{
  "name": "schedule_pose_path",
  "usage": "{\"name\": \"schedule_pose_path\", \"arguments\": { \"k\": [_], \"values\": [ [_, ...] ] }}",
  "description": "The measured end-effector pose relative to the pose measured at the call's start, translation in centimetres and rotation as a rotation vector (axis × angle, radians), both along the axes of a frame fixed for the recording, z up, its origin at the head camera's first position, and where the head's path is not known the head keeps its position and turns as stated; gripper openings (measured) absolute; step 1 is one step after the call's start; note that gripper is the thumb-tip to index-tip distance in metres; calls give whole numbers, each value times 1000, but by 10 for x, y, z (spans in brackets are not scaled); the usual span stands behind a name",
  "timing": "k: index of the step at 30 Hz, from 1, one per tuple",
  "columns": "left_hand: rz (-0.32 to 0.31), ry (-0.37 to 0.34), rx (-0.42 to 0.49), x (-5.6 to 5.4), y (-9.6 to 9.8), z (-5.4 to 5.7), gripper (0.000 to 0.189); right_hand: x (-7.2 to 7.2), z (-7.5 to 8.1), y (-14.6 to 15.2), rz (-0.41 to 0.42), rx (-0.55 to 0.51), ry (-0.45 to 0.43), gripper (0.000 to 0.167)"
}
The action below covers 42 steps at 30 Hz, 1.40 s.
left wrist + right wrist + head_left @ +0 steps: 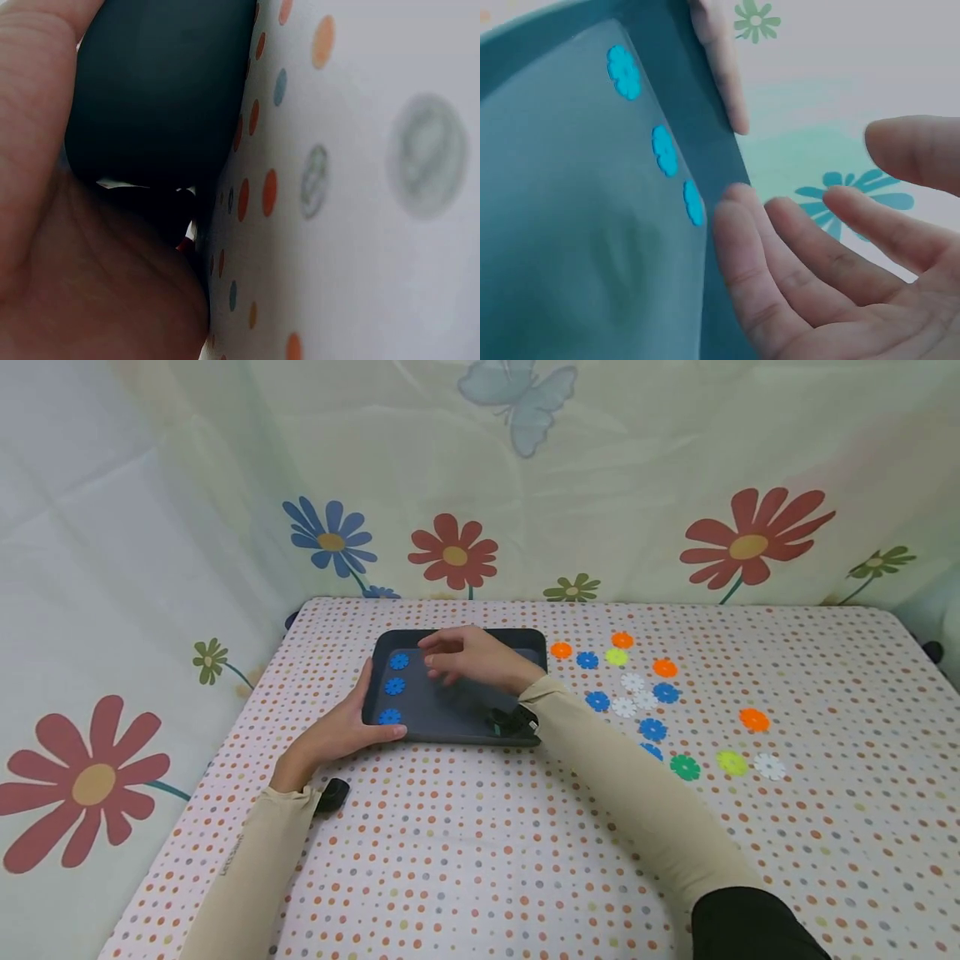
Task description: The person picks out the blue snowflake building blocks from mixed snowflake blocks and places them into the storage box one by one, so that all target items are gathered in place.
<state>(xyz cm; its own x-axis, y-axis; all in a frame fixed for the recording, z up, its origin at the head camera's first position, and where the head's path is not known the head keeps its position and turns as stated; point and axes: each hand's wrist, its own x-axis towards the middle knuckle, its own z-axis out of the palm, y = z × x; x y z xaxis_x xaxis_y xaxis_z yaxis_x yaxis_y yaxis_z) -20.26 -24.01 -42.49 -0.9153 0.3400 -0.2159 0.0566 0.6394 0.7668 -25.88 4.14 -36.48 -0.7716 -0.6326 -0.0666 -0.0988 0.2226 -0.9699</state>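
Note:
A dark grey rectangular tray (480, 727) lies on the table, with three blue flower-shaped discs (394, 686) in a row along its left side. My left hand (341, 727) grips the tray's near left corner, thumb on the near rim and fingers along the left wall. In the left wrist view the palm sits close against the dark tray wall (161, 90). Over the tray my right hand (480, 657) hovers with loosely bent fingers and nothing between them. The right wrist view shows its fingertips spread apart, near the blue discs (664, 151).
Right of the tray, loose flower-shaped discs are scattered: orange (665, 667), blue (652, 729), white (769, 766), yellow (732, 763) and one green (685, 767). A dotted cloth (450, 860) covers the table. Behind it hangs a flower-print curtain (600, 510).

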Motion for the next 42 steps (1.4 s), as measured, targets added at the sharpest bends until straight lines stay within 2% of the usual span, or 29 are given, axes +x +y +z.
{"name": "schedule_pose_path", "arguments": {
  "k": [9, 21, 33, 42],
  "values": [
    [14, -8, -9, 1, 1, 1, 132, 10, 8, 28, -42, -79, 21, 49],
    [6, 2, -25, 4, -1, 2, 133, 13, 5, 69, -99, -117, 2, 54],
    [-1, -2, -13, 2, -1, 0, 134, 13, 1, 110, -183, -37, 35, 53],
    [6, -8, -11, 2, 0, 1, 133, 12, -1, 136, -231, -21, 40, 53]
  ]
}}
